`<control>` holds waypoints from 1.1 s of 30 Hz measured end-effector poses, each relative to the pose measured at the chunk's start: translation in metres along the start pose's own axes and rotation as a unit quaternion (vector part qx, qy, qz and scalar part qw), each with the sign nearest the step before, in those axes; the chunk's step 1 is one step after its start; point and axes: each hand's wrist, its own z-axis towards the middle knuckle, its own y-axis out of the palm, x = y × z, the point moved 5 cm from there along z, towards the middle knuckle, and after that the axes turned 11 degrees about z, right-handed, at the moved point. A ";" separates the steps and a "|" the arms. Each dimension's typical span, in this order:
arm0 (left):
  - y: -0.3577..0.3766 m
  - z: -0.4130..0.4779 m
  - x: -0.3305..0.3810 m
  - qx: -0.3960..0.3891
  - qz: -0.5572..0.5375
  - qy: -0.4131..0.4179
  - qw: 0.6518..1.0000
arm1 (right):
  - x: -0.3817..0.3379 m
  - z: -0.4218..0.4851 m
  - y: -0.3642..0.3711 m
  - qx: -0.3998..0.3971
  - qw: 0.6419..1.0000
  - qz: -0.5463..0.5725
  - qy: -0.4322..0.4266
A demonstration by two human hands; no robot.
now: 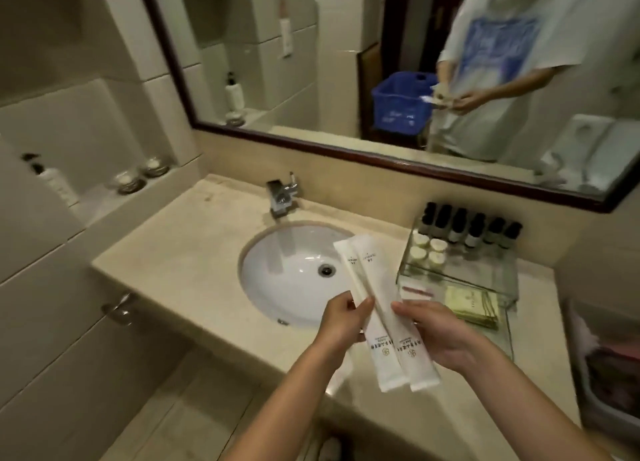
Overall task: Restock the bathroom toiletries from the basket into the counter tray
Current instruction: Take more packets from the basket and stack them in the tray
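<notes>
Nearest, the left hand and the right hand each pinch one of two long white sachets, held side by side above the near edge of the counter. Just right of them sits the clear tray, holding flat yellowish packets, small white-capped jars and, at its far side, dark bottles. Left lies the sink. In the mirror a blue basket, somewhat blurred, appears beside the person.
</notes>
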 end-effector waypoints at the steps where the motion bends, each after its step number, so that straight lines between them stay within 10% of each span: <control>1: 0.006 0.015 0.008 -0.022 0.007 0.006 1.000 | -0.009 0.007 -0.006 0.016 1.000 0.016 -0.006; 16: 0.074 0.086 -0.008 -0.295 -0.024 -0.062 0.953 | -0.006 0.041 -0.078 0.207 0.976 -0.018 -0.056; 33: 0.149 0.107 -0.060 -0.099 -0.068 -0.252 0.960 | 0.022 0.055 -0.160 0.124 0.941 -0.313 0.022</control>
